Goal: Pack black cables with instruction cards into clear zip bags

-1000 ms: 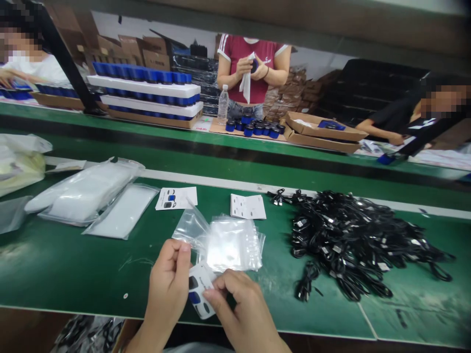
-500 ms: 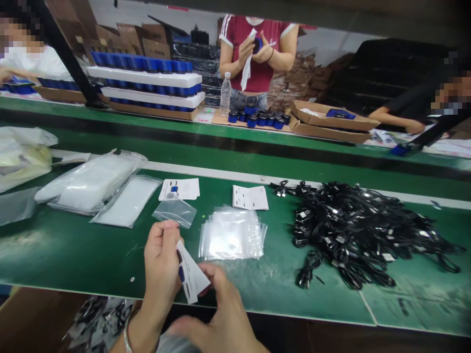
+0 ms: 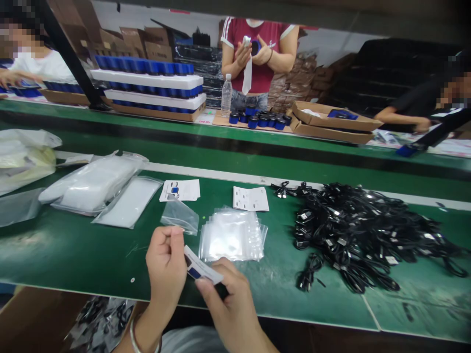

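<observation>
My left hand [image 3: 167, 260] is closed, pinching the lower edge of a small clear plastic bag [image 3: 180, 215] that sticks up beyond its fingertips. A folded printed leaflet [image 3: 201, 268] is gripped in my right hand [image 3: 231, 294], thumb on top and fingers behind. The leaflet's left end lies against or just beside my left fingers; I cannot tell if they hold it too. Right beyond my hands is a stack of clear plastic bags [image 3: 230, 238]. Two small piles of leaflets, one left [image 3: 187, 190] and one right [image 3: 257, 198], lie behind it.
A tangle of black USB cables [image 3: 360, 235] covers the right side of the green table. Packs of white plastic bags [image 3: 99, 184] lie left. Below the edge stands a carton [image 3: 40, 314] of bagged items. Across, people handle blue-and-black parts [image 3: 257, 120] near a bottle [image 3: 226, 95].
My right hand has risen and its thumb has come down onto the leaflet, which now looks flatter and folded narrower. My left hand and the bag have shifted slightly right.
</observation>
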Available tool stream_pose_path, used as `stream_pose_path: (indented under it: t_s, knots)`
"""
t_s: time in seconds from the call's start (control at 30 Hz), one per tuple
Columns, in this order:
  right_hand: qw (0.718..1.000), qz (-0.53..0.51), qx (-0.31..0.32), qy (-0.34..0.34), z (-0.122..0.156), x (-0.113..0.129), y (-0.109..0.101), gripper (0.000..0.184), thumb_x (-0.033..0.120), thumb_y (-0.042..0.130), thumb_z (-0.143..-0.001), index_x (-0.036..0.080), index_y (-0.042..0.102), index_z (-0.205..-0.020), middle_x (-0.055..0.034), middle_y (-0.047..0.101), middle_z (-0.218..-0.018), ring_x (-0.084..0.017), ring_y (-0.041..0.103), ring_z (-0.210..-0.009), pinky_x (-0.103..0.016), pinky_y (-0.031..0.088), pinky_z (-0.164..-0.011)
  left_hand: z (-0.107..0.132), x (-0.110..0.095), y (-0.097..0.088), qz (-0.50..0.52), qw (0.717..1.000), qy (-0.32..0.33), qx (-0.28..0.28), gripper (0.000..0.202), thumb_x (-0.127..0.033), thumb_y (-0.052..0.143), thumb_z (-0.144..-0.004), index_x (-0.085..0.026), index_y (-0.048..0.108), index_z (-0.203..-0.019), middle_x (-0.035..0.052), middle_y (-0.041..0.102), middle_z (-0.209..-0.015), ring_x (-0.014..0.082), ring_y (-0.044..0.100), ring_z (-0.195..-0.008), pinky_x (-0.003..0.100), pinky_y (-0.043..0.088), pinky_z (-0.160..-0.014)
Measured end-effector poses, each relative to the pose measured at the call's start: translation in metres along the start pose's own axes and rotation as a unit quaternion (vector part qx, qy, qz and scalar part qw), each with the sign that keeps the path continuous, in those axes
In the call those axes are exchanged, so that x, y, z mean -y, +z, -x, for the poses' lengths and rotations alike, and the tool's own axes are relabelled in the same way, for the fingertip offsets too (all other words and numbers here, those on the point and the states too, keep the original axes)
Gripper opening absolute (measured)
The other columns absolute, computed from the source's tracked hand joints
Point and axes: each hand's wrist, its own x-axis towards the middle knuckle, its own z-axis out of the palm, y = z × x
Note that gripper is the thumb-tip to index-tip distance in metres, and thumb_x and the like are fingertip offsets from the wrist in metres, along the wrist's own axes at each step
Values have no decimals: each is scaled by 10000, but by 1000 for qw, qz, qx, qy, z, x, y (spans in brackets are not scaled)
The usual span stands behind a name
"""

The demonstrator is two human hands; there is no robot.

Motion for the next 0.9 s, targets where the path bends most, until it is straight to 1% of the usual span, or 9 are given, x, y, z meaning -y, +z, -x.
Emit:
stream_pose_path:
  t_s: [0.1,0.17,0.3,0.37,0.5,0.63,0.7,0.83,0.9]
  knots:
    - [998,18,-42,-33,-2,-2,-13,185,129,524,-831,164,620,-677,-6,542,-625,-124,536,-576,-220,407,-538,-2,-2,-3,-52,997,46,43,170,-308,489,-832,-209,511,-696,-82,463,-464,87,451,-385,177,380,-399]
    - [992,41,-80,-86,-2,-3,-20,155,90,523,-831,168,645,-775,-9,540,-635,-123,525,-561,-225,399,-524,-2,-4,-4,-90,991,75,60,169,-287,504,-826,-206,515,-678,-80,468,-449,89,470,-390,178,394,-420]
    - [959,114,-127,-225,0,-8,-26,273,12,535,-803,163,619,-1014,-19,553,-647,-130,500,-549,-233,394,-505,2,-8,-4,-149,974,150,83,168,-248,506,-821,-199,528,-661,-78,485,-444,80,476,-387,167,388,-430]
    - [946,164,-126,-247,0,-11,-25,295,18,524,-809,157,601,-1058,-26,559,-653,-139,505,-560,-239,400,-514,5,-10,-3,-170,963,192,88,154,-216,502,-813,-194,536,-664,-77,497,-449,73,484,-386,160,381,-429]
    - [949,242,-106,-174,0,-15,-23,211,98,481,-860,169,641,-979,-24,552,-642,-140,514,-535,-239,394,-517,13,-9,0,-215,936,267,84,191,-187,502,-815,-186,538,-627,-68,494,-435,80,492,-375,179,355,-427]
    - [961,238,-98,-103,-1,-9,-25,201,141,456,-873,180,646,-820,-6,543,-591,-134,508,-482,-235,356,-482,24,-4,4,-237,906,332,115,213,-183,495,-835,-182,570,-635,-44,552,-463,101,525,-390,211,353,-441]
    - [973,211,-58,-68,-2,-2,-30,221,143,427,-882,180,615,-773,-14,567,-625,-141,545,-531,-231,371,-509,28,-4,4,-236,895,354,134,233,-177,473,-852,-180,568,-640,-37,560,-481,106,535,-404,218,363,-452]
    - [985,148,90,-25,-2,11,-45,264,137,363,-904,183,547,-722,-30,592,-737,-135,573,-629,-219,405,-572,31,-8,3,-229,882,373,176,281,-179,396,-885,-180,557,-654,-15,550,-544,123,563,-490,218,407,-486]
    - [987,137,79,-8,-3,12,-49,258,147,395,-891,189,537,-681,-12,580,-690,-132,557,-609,-222,401,-573,32,-11,1,-230,882,359,202,273,-187,381,-889,-183,553,-677,-3,534,-607,127,559,-529,219,425,-498]
